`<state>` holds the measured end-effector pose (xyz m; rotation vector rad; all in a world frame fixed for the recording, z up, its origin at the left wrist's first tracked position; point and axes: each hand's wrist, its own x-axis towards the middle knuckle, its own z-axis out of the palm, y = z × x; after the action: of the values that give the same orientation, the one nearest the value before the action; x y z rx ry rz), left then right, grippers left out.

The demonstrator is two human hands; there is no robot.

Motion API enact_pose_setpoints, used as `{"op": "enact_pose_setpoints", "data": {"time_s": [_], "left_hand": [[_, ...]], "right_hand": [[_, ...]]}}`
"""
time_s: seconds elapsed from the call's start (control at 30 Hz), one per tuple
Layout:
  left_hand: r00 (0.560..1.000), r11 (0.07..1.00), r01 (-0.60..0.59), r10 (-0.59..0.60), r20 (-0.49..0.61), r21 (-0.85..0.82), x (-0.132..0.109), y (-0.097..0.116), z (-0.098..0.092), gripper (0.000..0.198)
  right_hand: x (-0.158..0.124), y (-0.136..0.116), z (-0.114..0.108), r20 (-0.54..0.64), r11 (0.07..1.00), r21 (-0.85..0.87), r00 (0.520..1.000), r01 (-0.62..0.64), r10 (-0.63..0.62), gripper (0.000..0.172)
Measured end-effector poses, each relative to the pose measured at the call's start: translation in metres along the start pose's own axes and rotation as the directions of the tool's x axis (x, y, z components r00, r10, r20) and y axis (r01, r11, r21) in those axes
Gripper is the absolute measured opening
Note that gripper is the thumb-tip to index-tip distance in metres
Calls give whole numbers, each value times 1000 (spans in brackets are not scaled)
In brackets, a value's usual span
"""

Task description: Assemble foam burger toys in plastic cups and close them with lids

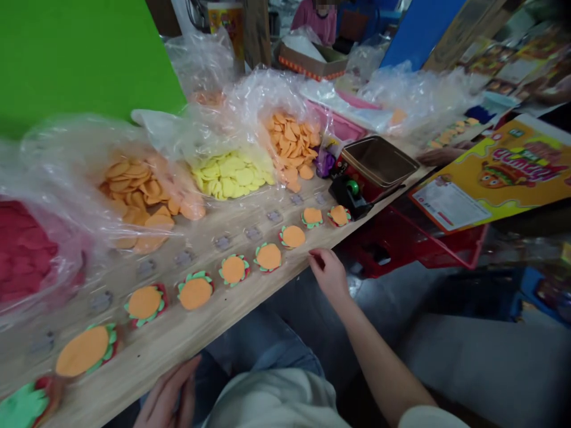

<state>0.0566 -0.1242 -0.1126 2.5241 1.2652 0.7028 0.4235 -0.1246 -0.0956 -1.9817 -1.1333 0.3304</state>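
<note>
Right hand (328, 273): fingers curled, tips at the desk (178, 333) front edge, just beside the burger pieces; small dark red bit at the tips, cannot tell if gripped.
Left hand (167, 395): loose, fingers extended, nothing visible in it; below the desk edge, near the lowest burger pieces.
Burger pieces (195, 293): felt, orange disc on green and red layers; in a row along the front of the desk, apart from each other, nearest the right hand at its far side.
Grey patches (185, 257): small, in a row just behind the burger pieces.
Bags: clear plastic, open, on the desk. Orange discs (134, 190), yellow discs (229, 175), more orange discs (292, 142), red felt (22, 249) at far left.
Desk far end: tape dispenser (350, 193), black with green roll, beside a brown-lined tin (379, 160).
Right of desk: yellow burger poster (495, 172) above a red basket (414, 238).
Background: person in pink top (314, 21), beyond the desk; green board (75, 59) at upper left.
</note>
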Motion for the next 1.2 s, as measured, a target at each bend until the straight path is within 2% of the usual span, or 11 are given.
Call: {"op": "enact_pose_setpoints", "data": {"time_s": [0.13,0.37,0.53,0.73,0.87,1.0,1.1,1.2], "left_hand": [[994,994,-106,106,31,-14,28,22,8,26],[986,988,-151,153,69,-37,42,35,17,25],[980,981,-173,180,81,-84,62,42,13,27],[965,961,-216,237,115,-170,109,50,4,33],[932,944,-297,319,172,-144,145,39,-5,37],[897,918,-384,396,196,-95,176,23,-19,38],[896,910,-401,413,160,-104,185,14,-23,39],[900,908,-391,411,145,-149,179,11,-21,38]], "right_hand": [[13,3,0,-14,1000,5,1000,-2,2,19],[24,9,2,-14,999,-29,999,43,-44,17],[30,13,1,3,995,-76,998,64,-64,18],[59,2,-10,-65,994,-59,993,97,-101,21],[95,-13,-18,-23,980,-89,983,178,-181,20],[156,-34,-37,-58,946,-204,961,254,-270,22],[209,-43,-55,-83,934,-230,951,273,-298,23],[243,-41,-63,-60,956,-194,970,220,-235,26]]}}
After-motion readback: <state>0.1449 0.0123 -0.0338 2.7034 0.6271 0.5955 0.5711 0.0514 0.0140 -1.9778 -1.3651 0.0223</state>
